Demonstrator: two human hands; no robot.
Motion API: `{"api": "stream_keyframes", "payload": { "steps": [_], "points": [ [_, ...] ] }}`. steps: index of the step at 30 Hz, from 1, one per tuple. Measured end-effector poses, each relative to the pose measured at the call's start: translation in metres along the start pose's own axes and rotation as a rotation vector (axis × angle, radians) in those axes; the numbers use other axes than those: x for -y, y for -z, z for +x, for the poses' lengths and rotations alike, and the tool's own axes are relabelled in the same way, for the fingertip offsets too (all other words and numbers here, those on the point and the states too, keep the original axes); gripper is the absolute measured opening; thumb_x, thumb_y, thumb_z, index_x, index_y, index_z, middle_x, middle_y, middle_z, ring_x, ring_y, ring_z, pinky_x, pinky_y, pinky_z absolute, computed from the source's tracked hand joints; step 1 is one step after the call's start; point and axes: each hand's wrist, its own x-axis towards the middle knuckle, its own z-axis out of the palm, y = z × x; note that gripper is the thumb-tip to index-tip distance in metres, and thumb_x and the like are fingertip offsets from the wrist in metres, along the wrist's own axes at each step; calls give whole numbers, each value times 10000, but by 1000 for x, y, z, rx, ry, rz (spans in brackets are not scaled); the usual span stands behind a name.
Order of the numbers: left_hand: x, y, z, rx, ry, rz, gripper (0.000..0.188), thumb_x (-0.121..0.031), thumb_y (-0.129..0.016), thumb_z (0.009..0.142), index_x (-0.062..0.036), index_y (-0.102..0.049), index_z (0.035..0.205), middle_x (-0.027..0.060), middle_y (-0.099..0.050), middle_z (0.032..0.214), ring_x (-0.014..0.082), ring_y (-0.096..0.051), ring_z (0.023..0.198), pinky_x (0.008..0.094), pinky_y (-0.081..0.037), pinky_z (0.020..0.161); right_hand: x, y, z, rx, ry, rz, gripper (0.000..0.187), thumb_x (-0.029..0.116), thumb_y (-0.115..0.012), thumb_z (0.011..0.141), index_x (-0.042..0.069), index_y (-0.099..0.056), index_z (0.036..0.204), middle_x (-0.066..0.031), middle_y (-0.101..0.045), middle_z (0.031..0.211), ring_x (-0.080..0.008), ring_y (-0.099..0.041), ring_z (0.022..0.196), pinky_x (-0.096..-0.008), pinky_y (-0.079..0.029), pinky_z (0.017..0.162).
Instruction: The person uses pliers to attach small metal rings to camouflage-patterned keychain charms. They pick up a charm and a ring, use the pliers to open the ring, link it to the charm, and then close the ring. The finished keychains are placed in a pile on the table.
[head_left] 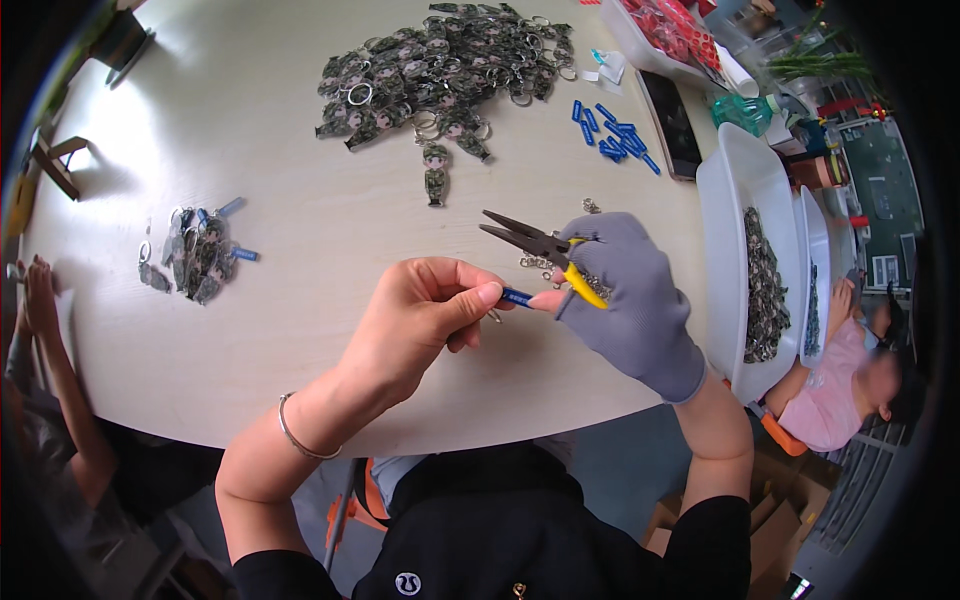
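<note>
Pinching a blue tag [517, 298], left fingers [488, 293] facing right fingers [545, 301], yellow-handled pliers [558, 249] in gloved hand [632, 305]

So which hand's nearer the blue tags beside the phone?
Right. The right hand is below those blue tags in view; the left hand is farther, lower-left of them.

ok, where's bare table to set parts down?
Widest: table between small keychain pile and left hand. Also the strip from that pile to the near edge. Crowded: far middle, under big keychain heap; right side, with loose blue tags, phone, white tray.
</note>
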Motion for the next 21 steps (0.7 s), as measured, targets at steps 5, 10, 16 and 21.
{"api": "stream_keyframes", "payload": {
  "steps": [5, 10, 16, 21],
  "points": [
    [-1, 4, 0, -4, 8, 3, 163, -169, -669, 917, -7, -684, 916, 25, -671, 774, 58, -522, 560, 198, -390, 505, 0, 25, -8, 8, 343, -317, 360, 254, -804, 613, 33, -580, 787, -107, -573, 950, -309, -557, 879, -430, -422, 761],
    [-4, 3, 0, -9, 38, -24, 182, -161, -660, 927, 19, -684, 913, 22, -664, 770, 55, -516, 557, 197, -392, 500, -3, 26, -16, -10, 471, -482, 338, 218, -782, 613, 17, -597, 813, -127, -584, 986, -328, -565, 934, -475, -446, 809],
    [-5, 2, 0, 4, 27, 1, 176, -180, -683, 908, -5, -682, 909, 22, -660, 761, 62, -522, 548, 198, -386, 497, -10, 23, -16, -13, 532, -548, 273, 160, -765, 617, 16, -610, 789, -137, -593, 990, -321, -575, 921, -478, -464, 815],
    [-7, 2, -2, 53, 7, 43, 177, -176, -700, 895, -10, -663, 944, 19, -658, 827, 62, -554, 650, 194, -418, 555, -8, 25, -17, 71, 455, -528, 242, 137, -750, 637, 5, -624, 796, -153, -599, 983, -325, -587, 897, -461, -469, 763]
  ]
}}
